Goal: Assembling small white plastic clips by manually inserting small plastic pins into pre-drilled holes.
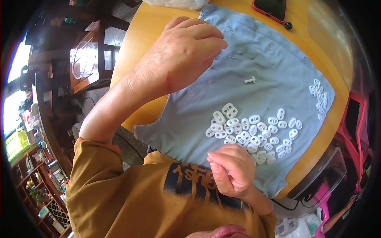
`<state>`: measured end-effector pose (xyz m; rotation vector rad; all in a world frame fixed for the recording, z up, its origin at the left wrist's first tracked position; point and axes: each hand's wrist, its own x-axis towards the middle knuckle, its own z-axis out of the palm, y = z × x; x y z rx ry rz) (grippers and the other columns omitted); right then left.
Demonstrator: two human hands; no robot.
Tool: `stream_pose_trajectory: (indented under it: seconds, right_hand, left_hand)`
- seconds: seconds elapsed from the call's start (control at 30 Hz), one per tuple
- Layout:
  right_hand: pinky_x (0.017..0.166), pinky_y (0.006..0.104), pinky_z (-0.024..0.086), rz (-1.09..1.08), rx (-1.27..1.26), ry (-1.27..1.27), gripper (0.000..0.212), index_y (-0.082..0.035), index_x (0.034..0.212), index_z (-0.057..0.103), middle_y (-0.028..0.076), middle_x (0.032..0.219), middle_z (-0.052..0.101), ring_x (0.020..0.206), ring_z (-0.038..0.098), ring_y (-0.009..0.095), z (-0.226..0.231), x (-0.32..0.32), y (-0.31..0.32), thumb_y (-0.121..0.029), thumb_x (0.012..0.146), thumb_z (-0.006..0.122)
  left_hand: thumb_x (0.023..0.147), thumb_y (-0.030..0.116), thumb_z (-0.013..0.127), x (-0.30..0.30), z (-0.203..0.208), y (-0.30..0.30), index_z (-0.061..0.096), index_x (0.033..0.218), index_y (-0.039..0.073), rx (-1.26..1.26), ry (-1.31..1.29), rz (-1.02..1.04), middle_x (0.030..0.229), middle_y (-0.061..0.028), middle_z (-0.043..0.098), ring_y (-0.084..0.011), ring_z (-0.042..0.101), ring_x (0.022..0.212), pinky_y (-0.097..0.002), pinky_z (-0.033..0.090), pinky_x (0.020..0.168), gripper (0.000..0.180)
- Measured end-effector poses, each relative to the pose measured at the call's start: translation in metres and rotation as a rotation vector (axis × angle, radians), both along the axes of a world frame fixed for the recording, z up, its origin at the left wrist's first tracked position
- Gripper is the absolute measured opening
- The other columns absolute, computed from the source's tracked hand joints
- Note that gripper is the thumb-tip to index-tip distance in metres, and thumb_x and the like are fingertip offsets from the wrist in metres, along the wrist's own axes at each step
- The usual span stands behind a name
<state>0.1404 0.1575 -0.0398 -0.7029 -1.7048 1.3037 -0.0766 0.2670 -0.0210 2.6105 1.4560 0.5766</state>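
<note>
My left hand (192, 49) hovers over the far left part of a blue-grey cloth (186, 107), its fingers bent down and pressed together. The fingertips are hidden from above, so what they hold, if anything, does not show. Several tiny thin metal pieces (240, 52), perhaps springs, are scattered on the cloth beside it. A white T-shaped plastic piece (250, 80) lies alone in the middle. Close to my body, my right hand (234, 170) is curled with the thumb near the index finger. Just beyond it spread many white oval two-holed plastic pieces (254, 130).
A smaller heap of white plastic pieces (318, 97) lies at the cloth's right edge. On the wooden table (147, 23), at the far side, are a phone in a red case (271, 8), a small black round object (288, 25) and a clear bag (180, 3).
</note>
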Motion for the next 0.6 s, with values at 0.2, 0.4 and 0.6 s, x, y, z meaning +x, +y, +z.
stream_pose_trajectory:
  seconds: [0.2, 0.4, 0.6]
  right_hand:
    - [0.053, 0.0293, 0.045, -0.010, 0.026, 0.030, 0.025, 0.001, 0.095, 0.060, 0.007, 0.073, 0.060, 0.057, 0.056, 0.021, 0.004, 0.002, -0.003, 0.004, 0.071, 0.061]
    - [0.056, 0.0302, 0.046, -0.018, 0.023, 0.048, 0.020, 0.001, 0.094, 0.060, 0.007, 0.074, 0.060, 0.060, 0.056, 0.020, 0.007, 0.006, -0.004, 0.004, 0.074, 0.059]
    - [0.054, 0.0295, 0.045, -0.060, 0.029, 0.123, 0.020, 0.001, 0.092, 0.060, 0.006, 0.069, 0.059, 0.059, 0.056, 0.020, 0.006, 0.006, -0.010, 0.004, 0.072, 0.061]
  left_hand:
    - [0.071, 0.001, 0.063, 0.005, 0.011, 0.001, 0.061, 0.093, 0.005, 0.030, 0.031, 0.003, 0.095, -0.0068, 0.060, -0.0263, 0.056, 0.090, -0.0347, 0.044, 0.080, 0.023]
    - [0.072, 0.001, 0.062, 0.027, 0.018, 0.008, 0.061, 0.093, 0.004, -0.010, 0.055, -0.066, 0.093, -0.0084, 0.060, -0.0278, 0.056, 0.088, -0.0350, 0.043, 0.079, 0.021]
    - [0.071, 0.000, 0.065, 0.074, 0.019, 0.019, 0.062, 0.092, 0.004, -0.017, -0.032, -0.212, 0.091, -0.0080, 0.061, -0.0263, 0.057, 0.087, -0.0351, 0.044, 0.077, 0.022]
